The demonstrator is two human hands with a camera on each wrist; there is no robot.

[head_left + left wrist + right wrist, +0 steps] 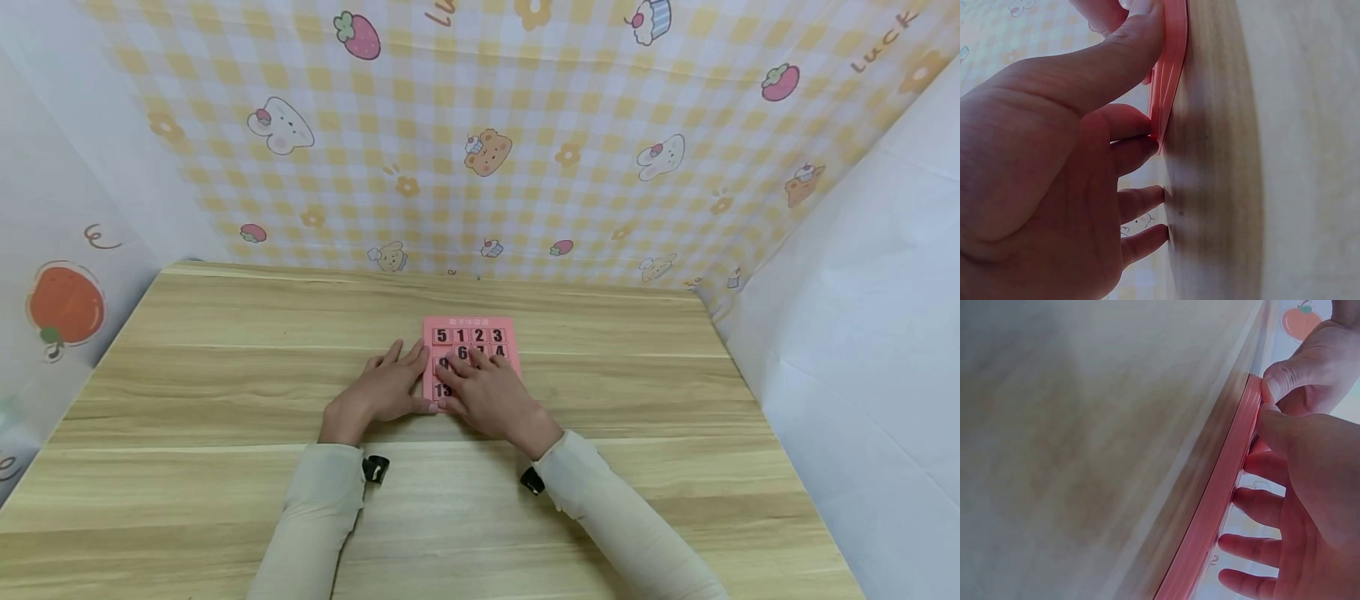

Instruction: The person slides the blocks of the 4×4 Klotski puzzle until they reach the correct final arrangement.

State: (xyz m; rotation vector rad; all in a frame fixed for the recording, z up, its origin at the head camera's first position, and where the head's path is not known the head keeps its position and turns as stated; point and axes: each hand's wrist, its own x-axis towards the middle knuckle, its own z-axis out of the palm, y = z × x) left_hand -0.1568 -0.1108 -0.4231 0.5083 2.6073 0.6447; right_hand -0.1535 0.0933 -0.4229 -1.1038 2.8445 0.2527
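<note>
A pink number sliding puzzle (469, 336) lies flat on the wooden table in the head view. Its top row reads 5, 1, 2, 3; a gap shows left of the 6 below. My left hand (382, 390) holds the frame's left side and near-left corner, its thumb at the near edge. Over the tiles lies my right hand (491, 398), fingertips touching them, thumb near the left thumb. That hand hides much of the lower rows. The right wrist view shows the puzzle's pink edge (1216, 506) beneath the spread right fingers (1259, 506).
The wooden table (225, 358) extends around the puzzle. A yellow checked cloth (435, 108) with cartoon prints hangs behind it. White sheets (847, 275) stand at both sides. Dark wrist straps (376, 468) show at the sleeve cuffs.
</note>
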